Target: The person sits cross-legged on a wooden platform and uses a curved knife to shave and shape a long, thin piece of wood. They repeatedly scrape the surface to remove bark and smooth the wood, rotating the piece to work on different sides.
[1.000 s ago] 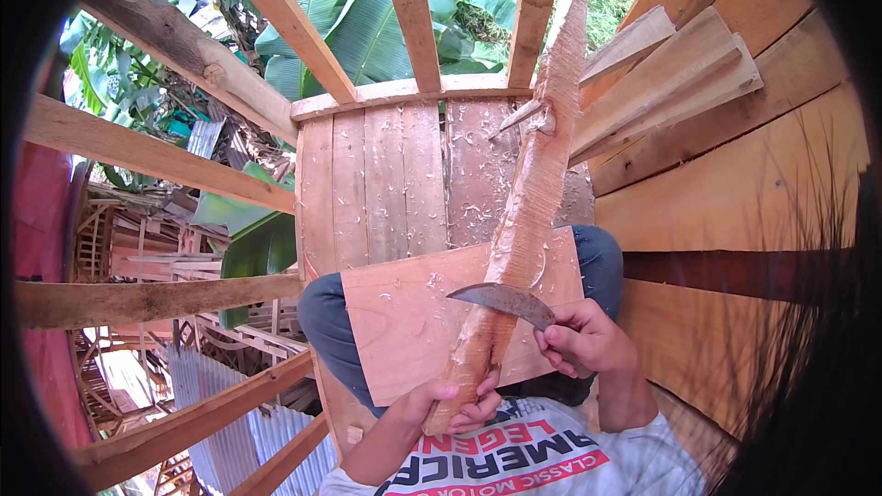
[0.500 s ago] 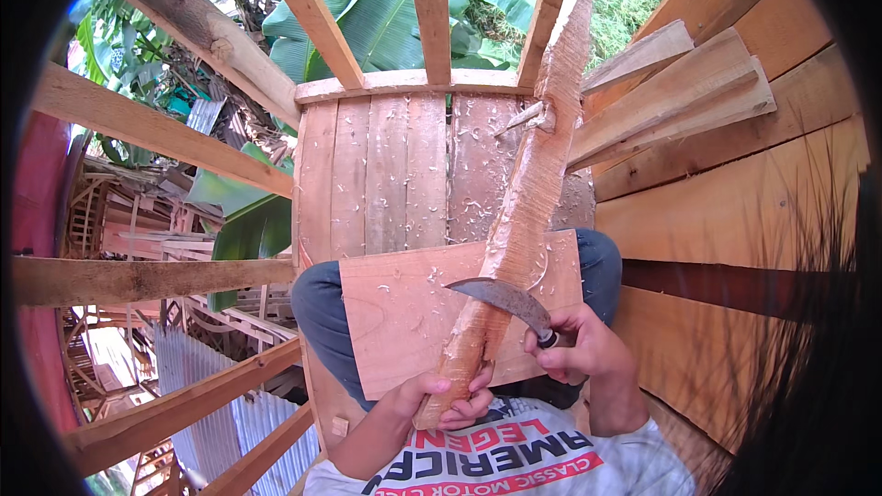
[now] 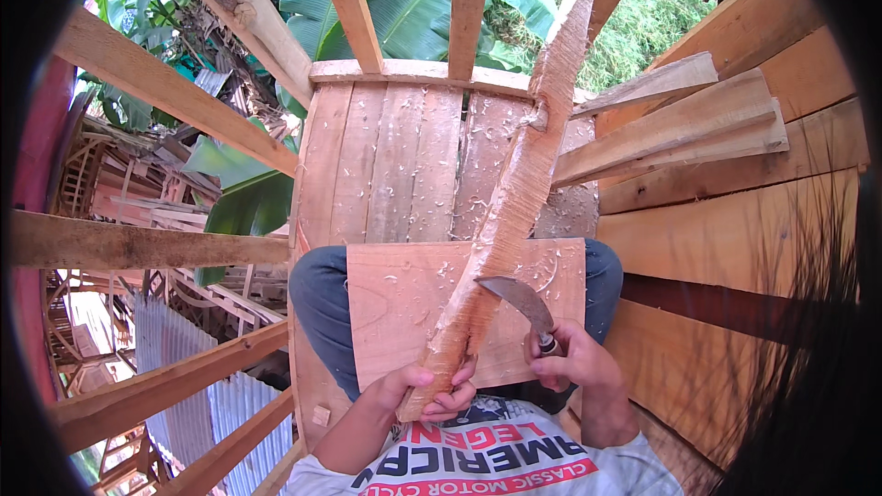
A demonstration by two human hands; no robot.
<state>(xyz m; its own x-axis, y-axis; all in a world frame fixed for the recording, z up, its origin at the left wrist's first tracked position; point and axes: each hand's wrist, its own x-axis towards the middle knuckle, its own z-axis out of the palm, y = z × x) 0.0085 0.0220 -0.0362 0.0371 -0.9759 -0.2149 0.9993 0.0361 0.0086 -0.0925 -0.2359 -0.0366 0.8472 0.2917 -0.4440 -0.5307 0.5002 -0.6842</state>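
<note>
Gripping low and tight, the left hand (image 3: 432,393) wraps its fingers around the near end of a long rough wooden stick (image 3: 514,202), thumb over the top, just above the printed shirt (image 3: 487,459). Right beside it, the right hand (image 3: 571,366) is clenched on the handle of a curved knife (image 3: 519,298), and the dark blade arcs up and to the left until its tip meets the stick just above the left hand's grip. So the two hands sit close together at the bottom of the view, the stick's lower end held in one and the blade set against it from the other side.

Under them lies a flat wooden board (image 3: 395,312) across the person's lap, dotted with pale shavings, and blue-trousered knees (image 3: 317,298) show at either edge of it. From that grip the stick runs away up and to the right, its surface shaved and fibrous, crossing the board and then the plank floor (image 3: 395,156), which is also scattered with chips. Its far end rises against the greenery.

To the right, several loose planks (image 3: 680,129) lie stacked at an angle over broad floorboards. To the left and ahead, bare timber beams (image 3: 165,101) cross open air, with corrugated metal sheets (image 3: 175,358) below and big banana leaves (image 3: 413,9) beyond.
</note>
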